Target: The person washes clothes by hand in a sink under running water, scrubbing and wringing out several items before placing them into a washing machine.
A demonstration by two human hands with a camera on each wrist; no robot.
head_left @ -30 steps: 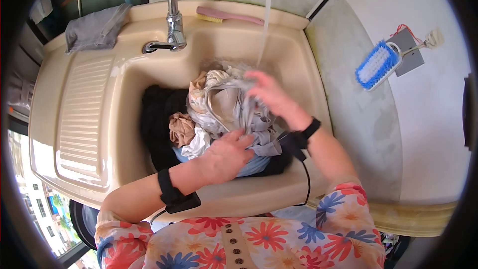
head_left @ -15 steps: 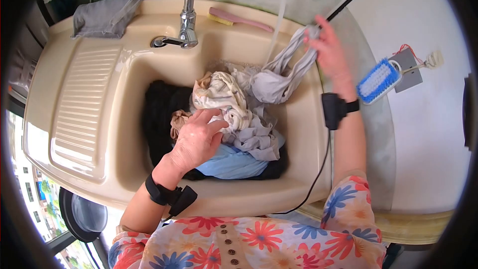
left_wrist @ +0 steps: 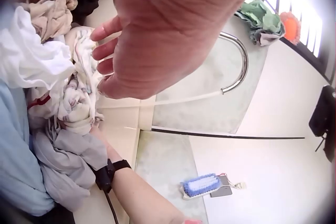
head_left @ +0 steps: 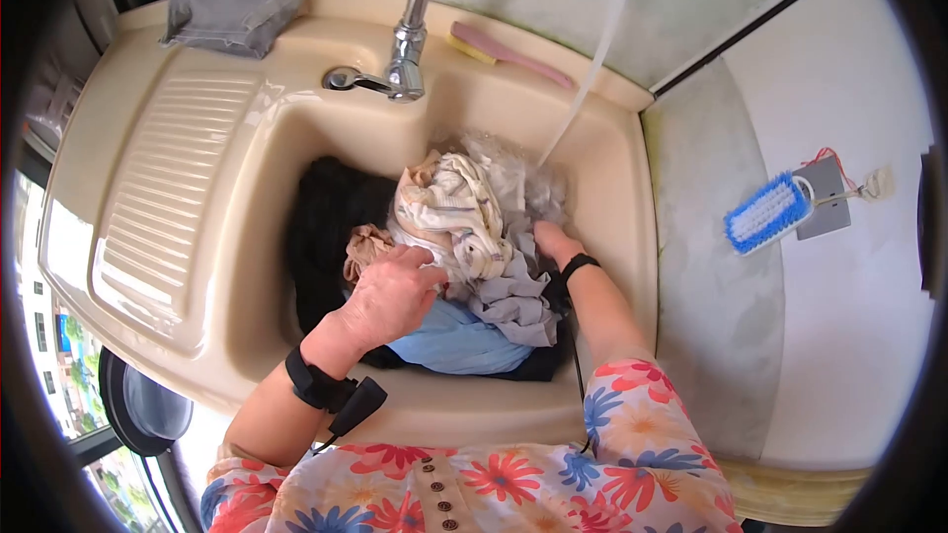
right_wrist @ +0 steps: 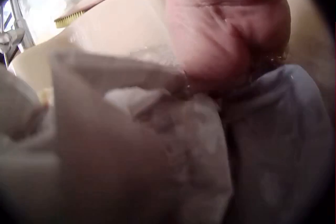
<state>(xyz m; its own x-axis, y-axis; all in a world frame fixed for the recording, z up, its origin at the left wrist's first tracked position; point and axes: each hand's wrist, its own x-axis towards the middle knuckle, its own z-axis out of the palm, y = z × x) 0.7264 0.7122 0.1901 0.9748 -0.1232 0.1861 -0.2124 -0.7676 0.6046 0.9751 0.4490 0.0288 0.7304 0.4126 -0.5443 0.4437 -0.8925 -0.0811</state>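
Laundry [head_left: 452, 217] under running water [head_left: 583, 89] in a sink [head_left: 632, 237]

Left to right: black cloth [head_left: 331, 212] lines the sink's left side. The left hand [head_left: 390, 294] is over the sink's middle, grip loosely curled, seemingly pinching nothing. Grey cloth [head_left: 518, 306] lies right of the sink's middle. The right hand [head_left: 559, 243] reaches down inside the sink's right side; its grip is hidden, so I cannot tell its hold. Rinsing seems under way; the next move likely calls for working cloth beneath the water.

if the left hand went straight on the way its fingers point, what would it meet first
Probably the patterned white cloth: in the left wrist view the fingers of the left hand point at it. Depth is unclear, so they may be touching it.
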